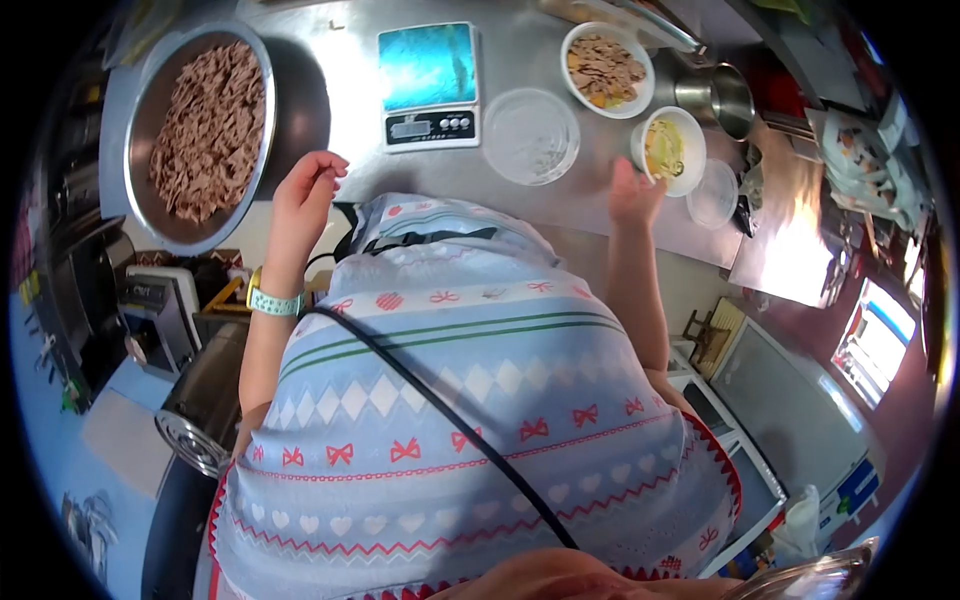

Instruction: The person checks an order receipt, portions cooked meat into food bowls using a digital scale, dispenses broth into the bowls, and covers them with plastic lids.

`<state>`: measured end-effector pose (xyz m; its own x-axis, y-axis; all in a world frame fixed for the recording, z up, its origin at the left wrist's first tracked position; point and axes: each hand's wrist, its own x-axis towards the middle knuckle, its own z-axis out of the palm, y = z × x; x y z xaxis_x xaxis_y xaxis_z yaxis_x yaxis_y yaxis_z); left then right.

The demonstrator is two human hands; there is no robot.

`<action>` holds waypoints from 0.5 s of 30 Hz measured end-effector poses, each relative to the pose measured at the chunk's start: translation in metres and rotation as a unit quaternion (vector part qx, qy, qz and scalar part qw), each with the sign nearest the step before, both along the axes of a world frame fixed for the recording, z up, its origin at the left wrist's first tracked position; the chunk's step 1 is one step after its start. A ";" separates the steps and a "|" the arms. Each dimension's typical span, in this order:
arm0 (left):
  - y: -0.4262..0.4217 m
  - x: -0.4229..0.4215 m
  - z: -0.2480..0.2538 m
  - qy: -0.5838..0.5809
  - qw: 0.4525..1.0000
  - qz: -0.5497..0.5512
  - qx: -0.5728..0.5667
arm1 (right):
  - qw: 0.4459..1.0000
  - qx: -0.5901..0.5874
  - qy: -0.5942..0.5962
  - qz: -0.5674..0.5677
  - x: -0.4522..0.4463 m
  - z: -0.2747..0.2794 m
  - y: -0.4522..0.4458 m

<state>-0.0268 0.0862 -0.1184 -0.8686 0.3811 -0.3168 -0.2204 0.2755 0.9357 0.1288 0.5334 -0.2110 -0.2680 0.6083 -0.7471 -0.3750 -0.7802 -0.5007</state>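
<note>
My right hand point(636, 195) is at the near left side of a small white bowl point(697, 165), its fingers against the rim. Yellowish liquid point(664, 150) lies in that bowl. My left hand point(306, 187) hovers by the table's near edge, fingers loosely bent and holding nothing visible. To its left stands a large metal basin point(268, 130) heaped with shredded brown meat point(210, 130). A digital scale point(432, 128) with a shiny blue-lit platform sits ahead, between my hands. Beside it lies a round clear plastic lid or dish point(531, 137).
Behind the small bowl is a larger white bowl point(650, 88) of meat pieces with yellow bits. Metal cups point(733, 102) and a clear round container point(713, 194) stand at the right. A dark cord point(440, 400) crosses my patterned apron point(450, 370).
</note>
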 end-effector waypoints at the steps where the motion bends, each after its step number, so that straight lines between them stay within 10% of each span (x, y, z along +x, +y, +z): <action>1: 0.000 0.001 0.001 -0.003 1.000 0.002 0.002 | 0.992 0.115 -0.011 0.055 0.013 -0.025 0.019; 8: -0.026 -0.002 0.002 0.003 1.000 -0.003 -0.012 | 0.917 0.321 -0.170 0.168 0.056 -0.013 0.008; 15: -0.064 -0.012 0.003 -0.004 1.000 0.025 0.012 | 0.899 0.266 -0.108 0.331 -0.023 0.092 -0.121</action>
<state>-0.0391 0.0226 -0.1150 -0.8846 0.3449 -0.3140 -0.2400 0.2407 0.9405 0.1061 0.4126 -0.1188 -0.5862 0.6555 -0.4761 0.2347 -0.4251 -0.8742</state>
